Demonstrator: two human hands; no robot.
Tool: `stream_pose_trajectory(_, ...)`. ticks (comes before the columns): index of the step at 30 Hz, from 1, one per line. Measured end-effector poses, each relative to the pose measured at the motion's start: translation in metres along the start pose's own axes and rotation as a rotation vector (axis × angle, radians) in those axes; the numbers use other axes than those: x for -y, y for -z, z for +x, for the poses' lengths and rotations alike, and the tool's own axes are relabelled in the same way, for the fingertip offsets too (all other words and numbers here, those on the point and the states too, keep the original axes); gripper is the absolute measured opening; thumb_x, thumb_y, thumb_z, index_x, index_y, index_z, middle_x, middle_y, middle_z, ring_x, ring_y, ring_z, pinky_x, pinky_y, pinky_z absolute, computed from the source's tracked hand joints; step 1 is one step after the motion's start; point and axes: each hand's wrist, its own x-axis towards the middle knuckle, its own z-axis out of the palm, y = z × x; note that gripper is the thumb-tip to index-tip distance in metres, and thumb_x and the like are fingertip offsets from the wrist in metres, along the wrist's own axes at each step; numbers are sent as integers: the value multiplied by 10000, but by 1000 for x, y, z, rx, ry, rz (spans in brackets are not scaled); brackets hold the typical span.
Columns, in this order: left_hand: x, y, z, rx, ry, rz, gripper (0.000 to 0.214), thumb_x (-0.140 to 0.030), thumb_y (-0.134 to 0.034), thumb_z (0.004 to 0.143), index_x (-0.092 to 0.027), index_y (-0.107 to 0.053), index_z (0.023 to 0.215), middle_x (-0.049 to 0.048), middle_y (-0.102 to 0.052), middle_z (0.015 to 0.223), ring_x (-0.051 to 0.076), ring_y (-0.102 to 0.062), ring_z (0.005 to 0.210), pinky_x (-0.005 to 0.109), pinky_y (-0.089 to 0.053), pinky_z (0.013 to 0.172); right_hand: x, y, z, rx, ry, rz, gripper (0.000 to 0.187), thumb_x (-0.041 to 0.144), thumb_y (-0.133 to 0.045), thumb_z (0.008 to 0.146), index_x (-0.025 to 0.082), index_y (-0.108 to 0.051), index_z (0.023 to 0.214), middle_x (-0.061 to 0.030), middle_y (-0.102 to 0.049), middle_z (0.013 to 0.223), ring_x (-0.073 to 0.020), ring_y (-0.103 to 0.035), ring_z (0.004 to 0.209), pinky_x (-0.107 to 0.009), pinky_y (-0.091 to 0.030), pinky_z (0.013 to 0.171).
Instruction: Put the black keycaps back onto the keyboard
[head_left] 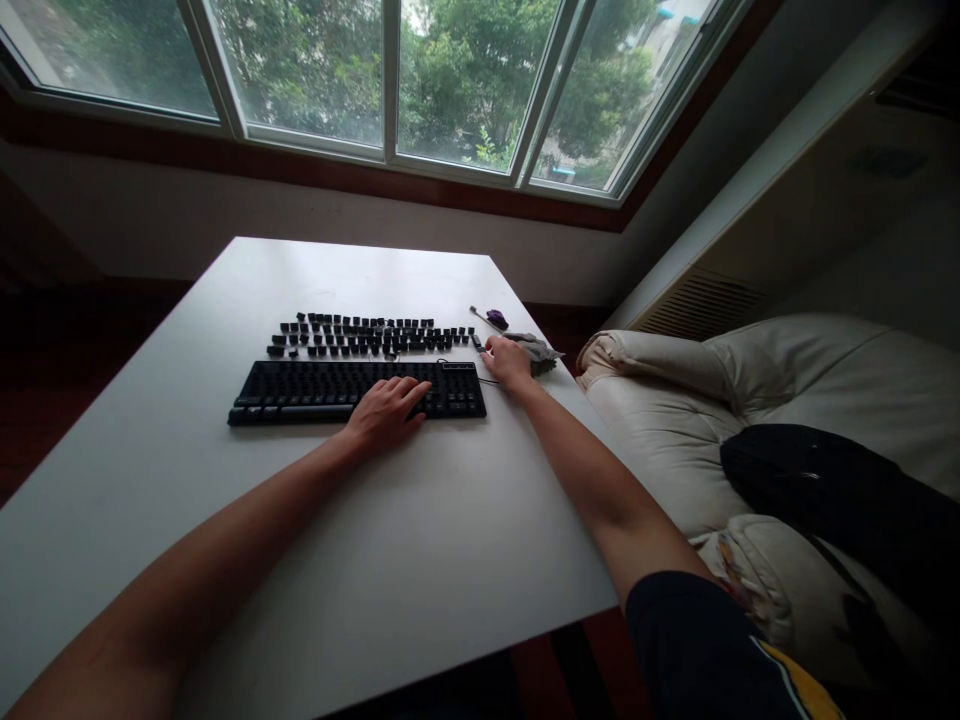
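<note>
A black keyboard (315, 390) lies across the far middle of the white table (300, 560). My left hand (386, 410) rests flat on the keyboard's right half, fingers stretched out and apart. Just beyond the keyboard, several loose black keycaps (360, 335) lie in rows. My right hand (508, 362) sits past the keyboard's right end, fingers curled down on the table next to a grey cloth (538, 352); whether it holds anything is hidden. A thin tool with a purple end (491, 319) lies just behind that hand.
The table's right edge runs close to a cream sofa (795, 400) with a black bag (832, 490) on it. A wide window (390, 80) stands beyond the table's far edge. Dark floor shows left of the table.
</note>
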Motion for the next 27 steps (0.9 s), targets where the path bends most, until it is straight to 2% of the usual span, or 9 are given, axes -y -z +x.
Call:
stream_pose_trajectory(5, 0, 2, 0, 6, 1, 6, 509, -364, -529, 971, -216, -459, 1453, 121, -601, 1287, 292, -563, 1146, 439, -450, 944, 9, 2, -4, -9, -10, 41, 160, 214, -607, 927, 194, -677, 1070, -114, -730, 1018, -240, -669, 938, -326, -481, 821)
stream_pose_trajectory(8, 0, 2, -1, 7, 3, 3, 512, -358, -532, 969, -223, -456, 1457, 119, -602, 1287, 291, -563, 1151, 438, -449, 948, 4, 8, -18, -63, 12, 213, 173, 224, -602, 923, 200, -683, 1074, -68, -729, 922, -211, -680, 868, -325, -499, 835)
stream_pose_trajectory(10, 0, 2, -1, 8, 5, 4, 513, -358, -533, 968, -227, -456, 1458, 120, -601, 1290, 293, -562, 1155, 441, -448, 948, -1, 12, -32, -67, 23, 404, 241, 259, -584, 932, 211, -673, 1151, -34, -710, 880, -176, -680, 786, -304, -518, 797)
stream_pose_trajectory(13, 0, 1, -1, 6, 6, 5, 516, -358, -537, 966, -226, -457, 1458, 122, -599, 1293, 296, -560, 1154, 442, -447, 946, -6, 15, -59, 29, 16, 716, 383, 330, -548, 941, 236, -631, 1303, -15, -669, 867, -143, -662, 707, -252, -524, 648)
stream_pose_trajectory(15, 0, 0, -1, 5, 4, 7, 515, -358, -539, 964, -223, -461, 1455, 124, -598, 1293, 295, -559, 1149, 441, -447, 945, -5, 17, -76, 125, 6, 903, 410, 385, -572, 923, 230, -652, 1293, -18, -644, 850, -146, -650, 707, -236, -513, 578)
stream_pose_trajectory(19, -2, 1, 0, 11, 3, 13, 507, -354, -537, 964, -221, -467, 1448, 121, -595, 1295, 291, -556, 1148, 435, -447, 950, -5, 19, -102, 232, -37, 1209, 430, 439, -708, 849, 206, -693, 1210, -25, -641, 843, -162, -660, 743, -250, -519, 585)
stream_pose_trajectory(23, -3, 2, 0, 9, 7, 16, 505, -347, -534, 964, -224, -465, 1449, 117, -590, 1308, 288, -555, 1147, 434, -446, 955, -9, 20, -110, 316, -80, 1376, 458, 451, -800, 789, 211, -708, 1168, -47, -687, 923, -156, -660, 771, -246, -493, 600)
stream_pose_trajectory(27, -1, 1, -1, 12, 0, 14, 503, -355, -531, 969, -218, -465, 1448, 117, -594, 1300, 289, -555, 1144, 437, -447, 950, -13, 19, -109, 353, -114, 1468, 453, 427, -833, 769, 218, -720, 1155, -40, -692, 912, -144, -648, 770, -239, -465, 601)
